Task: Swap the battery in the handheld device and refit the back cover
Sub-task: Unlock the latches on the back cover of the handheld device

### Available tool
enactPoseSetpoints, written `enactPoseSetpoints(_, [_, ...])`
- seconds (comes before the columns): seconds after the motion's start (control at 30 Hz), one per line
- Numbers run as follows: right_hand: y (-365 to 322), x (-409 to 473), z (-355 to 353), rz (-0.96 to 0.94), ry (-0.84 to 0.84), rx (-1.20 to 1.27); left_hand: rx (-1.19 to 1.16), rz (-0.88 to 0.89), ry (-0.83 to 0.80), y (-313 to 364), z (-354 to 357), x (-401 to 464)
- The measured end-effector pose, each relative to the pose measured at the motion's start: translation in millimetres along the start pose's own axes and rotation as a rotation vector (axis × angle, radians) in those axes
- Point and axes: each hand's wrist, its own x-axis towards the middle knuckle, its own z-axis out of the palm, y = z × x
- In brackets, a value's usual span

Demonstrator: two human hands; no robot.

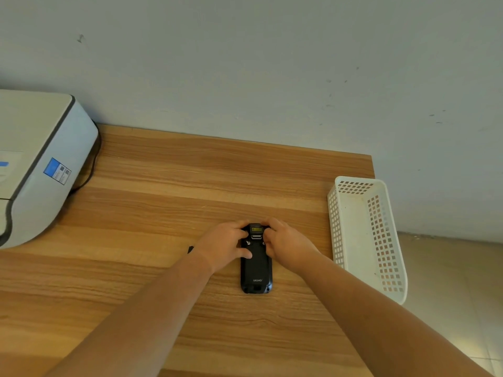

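A black handheld device [256, 270] lies face down on the wooden table [163, 186], its back cover on and its scanner window at the far end. My left hand [224, 244] rests on its upper left side, the thumb pressing on the back cover. My right hand [285, 244] grips the upper right side, fingers curled over the top edge. A small black object [190, 249] peeks out behind my left wrist, mostly hidden; I cannot tell what it is.
A white perforated plastic basket [367, 235] stands at the table's right edge, nothing visible inside. A grey-white printer [40, 164] with a black cable sits at the left. A wall runs along the table's far edge.
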Motion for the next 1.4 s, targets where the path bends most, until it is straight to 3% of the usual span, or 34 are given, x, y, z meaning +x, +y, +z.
enactPoseSetpoints(0.5, [6, 2, -1, -0.079, 0.014, -0.076, -0.002, 0.005, -0.009, 5, -3, -1])
enactPoseSetpoints(0.67, [3, -5, -2, 0.042, 0.031, 0.066, -0.037, 0.019, -0.010, 0, -3, -2])
enactPoseSetpoints(0.77, [3, -12, -2, 0.106, 0.069, 0.160, -0.053, 0.030, 0.068, -5, -3, -2])
enactPoseSetpoints(1.4, [-1, -12, 5, 0.137, 0.084, 0.188, 0.243, 0.272, 0.081, -5, -4, 11])
